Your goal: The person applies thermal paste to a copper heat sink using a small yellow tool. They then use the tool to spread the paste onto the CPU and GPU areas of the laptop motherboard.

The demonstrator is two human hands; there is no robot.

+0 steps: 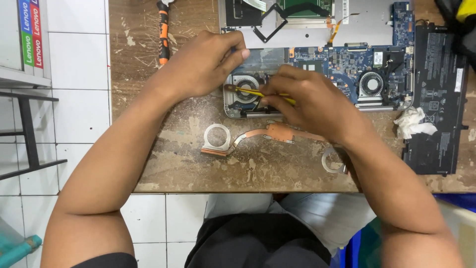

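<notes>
An opened laptop (317, 34) lies on a worn wooden table (148, 124), its blue circuit board and two round fans showing. My left hand (203, 64) rests on the laptop's left edge, fingers pressed down beside the left fan (246, 87). My right hand (312, 99) grips a thin yellow-handled tool (255, 92) whose tip lies across the left fan. A copper heat pipe assembly (263, 135) with a silver ring end lies loose on the table just in front of the laptop.
A black flat battery (439, 94) lies at the right, with a crumpled white tissue (412, 123) beside it. An orange-and-black handled tool (163, 32) lies at the top left. The right fan (371, 83) sits in the board. White floor tiles lie left of the table.
</notes>
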